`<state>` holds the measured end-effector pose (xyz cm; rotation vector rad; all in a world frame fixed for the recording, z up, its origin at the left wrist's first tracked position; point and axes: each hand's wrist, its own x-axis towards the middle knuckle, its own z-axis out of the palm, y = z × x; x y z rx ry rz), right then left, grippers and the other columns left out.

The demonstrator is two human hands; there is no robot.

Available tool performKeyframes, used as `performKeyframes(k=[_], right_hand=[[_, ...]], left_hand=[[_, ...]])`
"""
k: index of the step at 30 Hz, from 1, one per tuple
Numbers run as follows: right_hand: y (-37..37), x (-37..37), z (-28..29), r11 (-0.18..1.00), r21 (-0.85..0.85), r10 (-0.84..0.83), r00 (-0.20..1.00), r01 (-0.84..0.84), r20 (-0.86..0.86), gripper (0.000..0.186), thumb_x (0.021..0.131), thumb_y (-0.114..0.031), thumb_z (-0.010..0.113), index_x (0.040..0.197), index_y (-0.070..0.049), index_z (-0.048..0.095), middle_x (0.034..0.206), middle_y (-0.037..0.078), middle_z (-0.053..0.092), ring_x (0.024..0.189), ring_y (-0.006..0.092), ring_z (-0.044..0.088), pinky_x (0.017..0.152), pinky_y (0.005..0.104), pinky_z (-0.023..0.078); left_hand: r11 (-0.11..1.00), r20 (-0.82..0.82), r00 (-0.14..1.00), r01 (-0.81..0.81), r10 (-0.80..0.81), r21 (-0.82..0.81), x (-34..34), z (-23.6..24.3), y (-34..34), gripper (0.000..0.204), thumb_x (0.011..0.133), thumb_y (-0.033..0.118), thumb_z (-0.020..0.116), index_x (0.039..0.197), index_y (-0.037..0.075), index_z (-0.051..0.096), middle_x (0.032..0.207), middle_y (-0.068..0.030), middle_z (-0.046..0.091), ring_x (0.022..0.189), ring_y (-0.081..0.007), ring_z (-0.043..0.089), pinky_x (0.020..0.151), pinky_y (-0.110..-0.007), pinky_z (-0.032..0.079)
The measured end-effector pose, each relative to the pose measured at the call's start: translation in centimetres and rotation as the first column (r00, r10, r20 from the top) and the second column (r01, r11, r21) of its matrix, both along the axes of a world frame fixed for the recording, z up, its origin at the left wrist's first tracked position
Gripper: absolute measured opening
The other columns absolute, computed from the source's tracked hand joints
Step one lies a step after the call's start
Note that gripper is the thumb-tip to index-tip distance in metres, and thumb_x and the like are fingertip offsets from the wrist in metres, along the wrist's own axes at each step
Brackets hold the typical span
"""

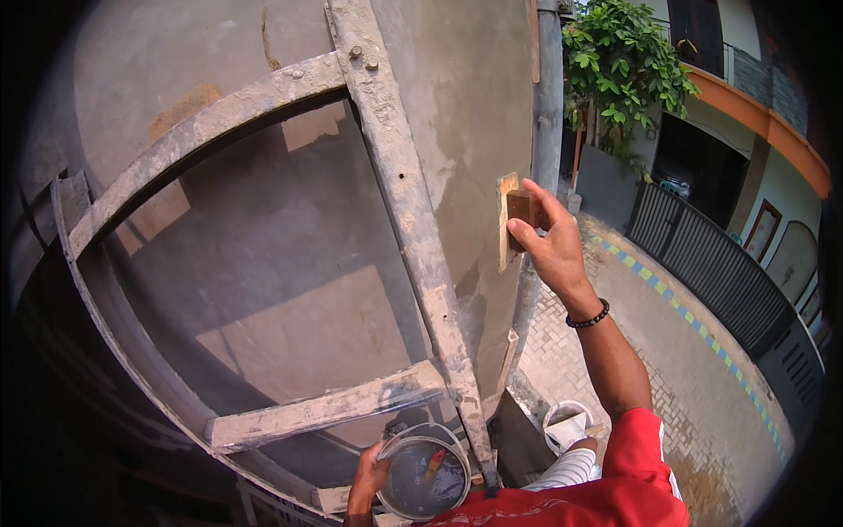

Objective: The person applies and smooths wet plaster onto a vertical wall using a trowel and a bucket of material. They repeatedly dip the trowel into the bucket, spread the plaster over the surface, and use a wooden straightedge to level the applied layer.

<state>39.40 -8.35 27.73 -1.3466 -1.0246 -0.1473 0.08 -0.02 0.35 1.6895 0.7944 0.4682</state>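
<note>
My right hand [546, 239] is raised and grips the wooden handle of a plaster float [507, 220], whose flat face lies against the grey cement wall [465, 97] near its corner. A black bead bracelet sits on that wrist. Low in the picture my left hand [369, 474] holds the rim of a round bucket [428, 479] of grey wet mortar. A small wooden-handled tool stands in the mortar.
A mortar-caked scaffold frame [399, 193] with a cross bar [325, 408] stands between me and the wall. Far below lie a paved street [615, 351], a white bucket [566, 426], a dark metal fence [711, 263] and a leafy tree [619, 61].
</note>
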Motion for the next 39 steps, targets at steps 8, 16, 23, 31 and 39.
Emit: performKeyframes(k=[8, 16, 23, 31, 39], right_hand=[[9.6, 3.8, 6.5, 0.866, 0.258, -0.483, 0.851, 0.429, 0.207, 0.034, 0.084, -0.01, 0.067, 0.114, 0.003, 0.06, 0.106, 0.019, 0.063, 0.093, 0.0344, 0.065, 0.082, 0.0419, 0.052], [10.8, -1.6, -7.3, 0.988, -0.032, -0.107, 0.833, 0.148, 0.542, 0.042, 0.075, -0.004, 0.067, 0.116, -0.002, 0.06, 0.099, 0.015, 0.059, 0.093, 0.0315, 0.06, 0.079, 0.0431, 0.051], [8.6, 5.1, 5.5, 0.833, 0.333, -0.533, 0.801, 0.442, 0.272, 0.034, 0.082, -0.01, 0.066, 0.114, 0.002, 0.06, 0.096, 0.017, 0.062, 0.091, 0.036, 0.062, 0.08, 0.0432, 0.051], [11.3, -2.9, -13.9, 0.968, -0.12, -0.111, 0.808, 0.219, 0.578, 0.048, 0.073, -0.004, 0.067, 0.121, -0.003, 0.057, 0.098, 0.012, 0.054, 0.092, 0.0293, 0.055, 0.078, 0.0409, 0.046], [5.6, 7.9, -2.4, 0.833, 0.275, -0.515, 0.854, 0.48, 0.072, 0.035, 0.083, -0.012, 0.067, 0.114, 0.004, 0.06, 0.102, 0.019, 0.065, 0.09, 0.0328, 0.065, 0.079, 0.0393, 0.051]], left_hand=[[0.999, -0.149, 0.988, -0.036, 0.033, -0.019, -0.3, 0.2, -0.2, 0.054, 0.073, -0.009, 0.046, 0.123, 0.002, 0.064, 0.106, -0.0059, 0.068, 0.096, -0.0121, 0.06, 0.084, -0.024, 0.046], [0.994, 0.003, 0.998, -0.058, 0.059, -0.091, 0.3, -0.1, -0.1, 0.048, 0.074, -0.008, 0.046, 0.118, 0.001, 0.064, 0.092, -0.0037, 0.067, 0.081, -0.0093, 0.057, 0.071, -0.024, 0.045], [0.991, 0.001, 1.0, -0.02, 0.02, -0.131, -0.3, -0.8, 0.5, 0.042, 0.076, -0.008, 0.044, 0.113, -0.001, 0.064, 0.096, -0.0054, 0.068, 0.086, -0.0106, 0.059, 0.076, -0.024, 0.047], [0.996, -0.033, 0.999, 0.006, -0.009, -0.093, 0.6, 1.2, 0.3, 0.05, 0.076, -0.009, 0.042, 0.122, -0.001, 0.062, 0.101, -0.0059, 0.068, 0.089, -0.0104, 0.059, 0.078, -0.023, 0.046], [0.999, -0.062, 0.998, 0.01, -0.012, -0.044, 0.1, 0.2, 0.3, 0.051, 0.076, -0.008, 0.042, 0.122, -0.002, 0.062, 0.103, -0.0052, 0.068, 0.09, -0.0104, 0.059, 0.078, -0.024, 0.046]])
